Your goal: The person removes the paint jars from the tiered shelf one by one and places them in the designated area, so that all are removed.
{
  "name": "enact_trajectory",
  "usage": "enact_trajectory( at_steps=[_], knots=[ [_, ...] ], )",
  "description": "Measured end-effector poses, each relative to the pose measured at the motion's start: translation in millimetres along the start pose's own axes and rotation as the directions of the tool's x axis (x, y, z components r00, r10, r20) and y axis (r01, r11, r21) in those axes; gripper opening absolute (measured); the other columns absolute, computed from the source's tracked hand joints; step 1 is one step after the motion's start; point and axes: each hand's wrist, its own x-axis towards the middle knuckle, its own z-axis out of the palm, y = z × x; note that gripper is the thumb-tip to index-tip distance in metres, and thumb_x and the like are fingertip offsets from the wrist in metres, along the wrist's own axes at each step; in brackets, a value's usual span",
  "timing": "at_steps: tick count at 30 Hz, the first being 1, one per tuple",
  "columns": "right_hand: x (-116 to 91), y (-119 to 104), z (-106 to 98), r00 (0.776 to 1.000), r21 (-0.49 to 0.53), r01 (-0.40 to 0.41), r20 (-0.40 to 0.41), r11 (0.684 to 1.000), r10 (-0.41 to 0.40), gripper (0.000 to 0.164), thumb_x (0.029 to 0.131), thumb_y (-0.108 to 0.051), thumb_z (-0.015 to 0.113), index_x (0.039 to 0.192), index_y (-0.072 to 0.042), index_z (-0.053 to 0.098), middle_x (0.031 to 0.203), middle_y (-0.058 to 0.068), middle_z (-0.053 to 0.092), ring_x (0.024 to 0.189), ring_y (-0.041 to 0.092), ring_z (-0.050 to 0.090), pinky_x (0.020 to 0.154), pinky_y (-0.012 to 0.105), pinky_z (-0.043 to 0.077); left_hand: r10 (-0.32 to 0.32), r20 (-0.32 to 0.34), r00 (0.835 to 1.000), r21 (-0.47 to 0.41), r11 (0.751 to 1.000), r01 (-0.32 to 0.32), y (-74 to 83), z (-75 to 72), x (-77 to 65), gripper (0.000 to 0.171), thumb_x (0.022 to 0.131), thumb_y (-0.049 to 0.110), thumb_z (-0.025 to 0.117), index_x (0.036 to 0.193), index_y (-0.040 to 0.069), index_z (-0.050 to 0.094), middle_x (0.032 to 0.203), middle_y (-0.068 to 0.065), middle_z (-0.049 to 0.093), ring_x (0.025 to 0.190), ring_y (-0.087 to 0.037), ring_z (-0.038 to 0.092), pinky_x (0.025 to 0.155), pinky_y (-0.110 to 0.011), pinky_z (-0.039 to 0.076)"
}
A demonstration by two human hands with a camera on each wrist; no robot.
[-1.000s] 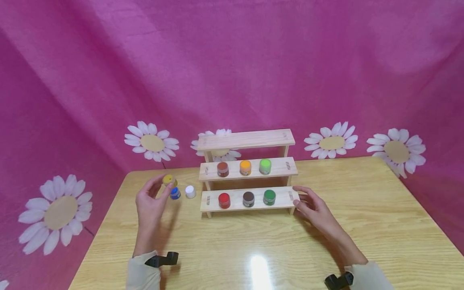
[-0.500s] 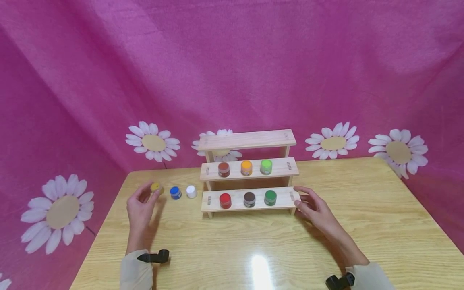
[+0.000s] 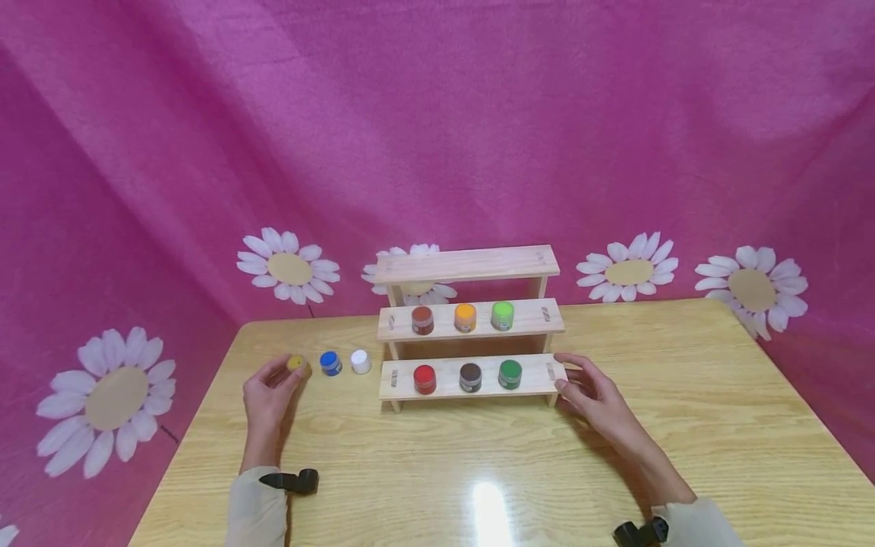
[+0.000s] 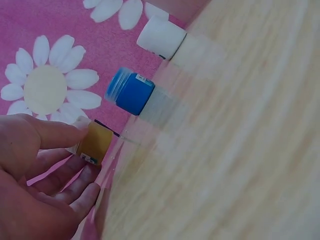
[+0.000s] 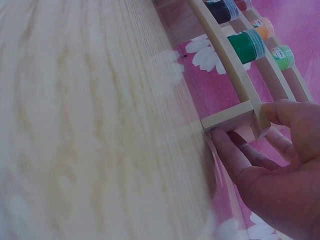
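Observation:
My left hand (image 3: 268,395) pinches a small yellow paint jar (image 3: 297,365) between thumb and fingers. In the left wrist view the ochre-yellow jar (image 4: 95,142) stands at table level, thumb on one side and fingers on the other. A blue paint jar (image 3: 331,363) and a white one (image 3: 360,362) stand in line to its right. My right hand (image 3: 601,403) holds the right end of a three-tier wooden stand (image 3: 444,387) at its lowest step. In the right wrist view, thumb and fingers lie around the corner of the step and its side leg (image 5: 230,117).
Red (image 3: 424,379), dark brown (image 3: 470,377) and dark green (image 3: 510,374) jars stand on the lowest step. Reddish-brown (image 3: 422,320), orange (image 3: 465,317) and light green (image 3: 502,315) ones are on the middle step. Behind the wooden table (image 3: 410,471) hangs a magenta curtain (image 3: 437,137) with daisies.
My left hand has brought the yellow jar from beside and over the blue jar out to the left, then down toward the table. The right hand has stayed at the stand.

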Motion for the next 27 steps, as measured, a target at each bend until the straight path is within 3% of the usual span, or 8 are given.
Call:
enact_trajectory(
  at_steps=[4,8,14,18,27],
  knots=[
    [0,1,0,1.0,0.006,-0.003,0.003,1.0,0.003,0.049,0.106,-0.018,0.06,0.151,-0.005,0.044,0.142,0.032,0.05,0.121,0.029,0.059,0.093,0.035,0.059,0.01,0.003,1.0,0.043,0.999,-0.01,-5.5,-0.9,1.0,0.042,0.095,0.006,0.073,0.134,-0.005,0.063,0.132,-0.027,0.063,0.095,-0.001,0.058,0.078,-0.002,0.047],
    [0,2,1,1.0,0.008,0.006,0.003,1.0,-0.006,0.049,0.106,-0.017,0.06,0.15,-0.005,0.044,0.14,0.032,0.051,0.116,0.018,0.061,0.092,0.034,0.059,0.033,0.0,0.999,0.074,0.997,-0.033,-9.4,0.1,4.4,0.042,0.095,0.005,0.073,0.134,-0.006,0.063,0.13,-0.027,0.063,0.096,-0.004,0.058,0.077,-0.001,0.046],
    [-1,1,3,1.0,0.025,0.016,0.0,1.0,-0.016,0.05,0.105,-0.015,0.06,0.15,-0.002,0.043,0.138,0.034,0.051,0.11,0.01,0.063,0.091,0.034,0.059,0.047,0.005,0.999,0.124,0.991,-0.048,-13.6,0.2,7.6,0.04,0.096,0.004,0.071,0.133,-0.007,0.062,0.13,-0.028,0.063,0.11,-0.028,0.063,0.074,0.001,0.044],
    [-2,0,4,1.0,0.02,0.02,0.001,1.0,-0.02,0.05,0.105,-0.015,0.06,0.15,-0.002,0.043,0.138,0.035,0.052,0.11,0.011,0.063,0.091,0.032,0.059,0.032,0.018,0.999,0.122,0.992,-0.034,-14.6,-0.8,8.2,0.041,0.097,0.006,0.07,0.135,-0.007,0.061,0.133,-0.029,0.061,0.119,-0.038,0.061,0.073,0.002,0.043],
    [-1,0,1,1.0,0.01,0.025,0.002,1.0,-0.025,0.049,0.106,-0.015,0.059,0.15,-0.003,0.043,0.137,0.034,0.052,0.109,0.008,0.062,0.09,0.03,0.059,0.04,0.048,0.998,0.073,0.996,-0.044,-13.0,1.4,10.8,0.044,0.097,0.002,0.068,0.139,-0.008,0.056,0.139,-0.03,0.057,0.125,-0.039,0.057,0.075,0.002,0.044]
  ],
)
